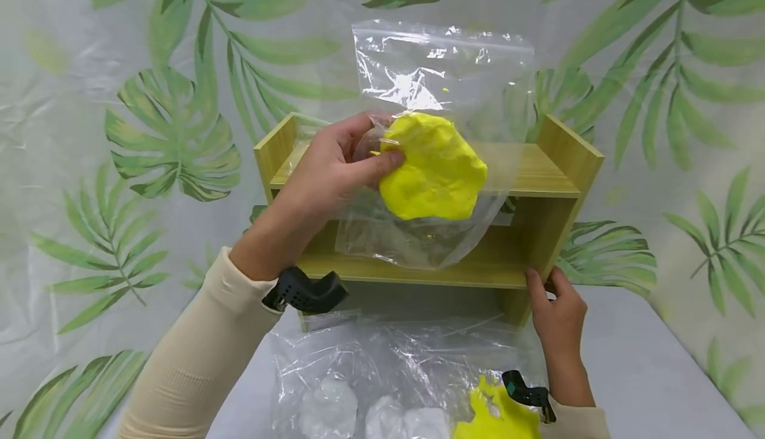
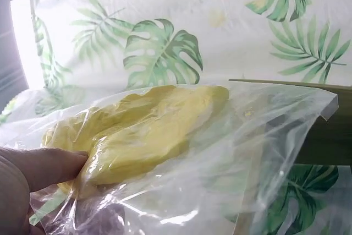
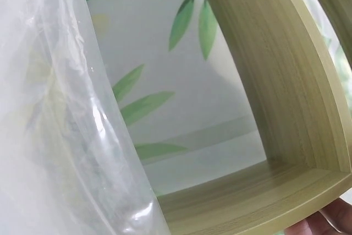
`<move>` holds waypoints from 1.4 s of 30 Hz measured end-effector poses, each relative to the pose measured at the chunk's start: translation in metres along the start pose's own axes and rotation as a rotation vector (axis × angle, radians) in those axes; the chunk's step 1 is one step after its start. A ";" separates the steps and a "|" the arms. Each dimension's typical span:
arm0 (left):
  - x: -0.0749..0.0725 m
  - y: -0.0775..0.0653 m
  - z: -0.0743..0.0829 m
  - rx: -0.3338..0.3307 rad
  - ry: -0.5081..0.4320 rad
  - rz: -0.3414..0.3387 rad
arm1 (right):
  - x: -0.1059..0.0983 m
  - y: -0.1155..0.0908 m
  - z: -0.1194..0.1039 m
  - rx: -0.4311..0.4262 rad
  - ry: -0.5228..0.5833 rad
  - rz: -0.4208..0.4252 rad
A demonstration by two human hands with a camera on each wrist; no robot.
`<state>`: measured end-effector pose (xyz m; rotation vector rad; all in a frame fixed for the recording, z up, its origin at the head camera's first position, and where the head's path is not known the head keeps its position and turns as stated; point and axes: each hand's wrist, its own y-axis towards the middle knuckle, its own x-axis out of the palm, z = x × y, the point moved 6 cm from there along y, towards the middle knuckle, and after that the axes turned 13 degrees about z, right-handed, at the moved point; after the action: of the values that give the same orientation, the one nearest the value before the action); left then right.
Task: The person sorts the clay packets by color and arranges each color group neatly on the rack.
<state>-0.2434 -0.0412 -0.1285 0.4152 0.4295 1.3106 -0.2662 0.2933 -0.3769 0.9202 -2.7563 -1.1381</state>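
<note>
My left hand [image 1: 329,176] pinches a clear zip bag [image 1: 466,67] with a flat yellow lump of clay [image 1: 435,170] in it, raised before a small wooden shelf [image 1: 538,276]. The thumb lies over the lump's left edge; the other fingers are mostly hidden behind the bag. In the left wrist view, the yellow clay [image 2: 159,136] shows through wrinkled plastic. My right hand [image 1: 562,319] grips the shelf's lower right corner, thumb in front. Only its fingertips [image 3: 316,225] appear under the board in the right wrist view.
On the white table [image 1: 633,346], in front of the shelf, lie clear bags with white lumps [image 1: 329,406] and a ragged yellow piece [image 1: 496,419]. Another clear plastic piece [image 1: 299,150] sits on the shelf's upper left. Leaf-patterned sheeting [image 1: 173,133] hangs behind.
</note>
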 end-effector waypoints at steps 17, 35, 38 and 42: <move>-0.014 0.073 -0.030 -0.145 -0.002 0.178 | 0.011 -0.002 0.003 -0.009 0.000 -0.017; -0.028 0.101 -0.071 -0.354 0.316 0.321 | 0.010 -0.002 0.003 -0.026 0.000 -0.006; -0.032 0.100 -0.071 -0.331 0.388 0.339 | 0.010 -0.001 0.003 -0.027 0.000 -0.002; -0.036 0.098 -0.071 -0.302 0.514 0.356 | 0.009 0.000 0.003 -0.026 0.005 0.003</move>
<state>-0.3691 -0.0528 -0.1349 -0.1154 0.5902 1.8047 -0.2744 0.2902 -0.3808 0.9150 -2.7311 -1.1667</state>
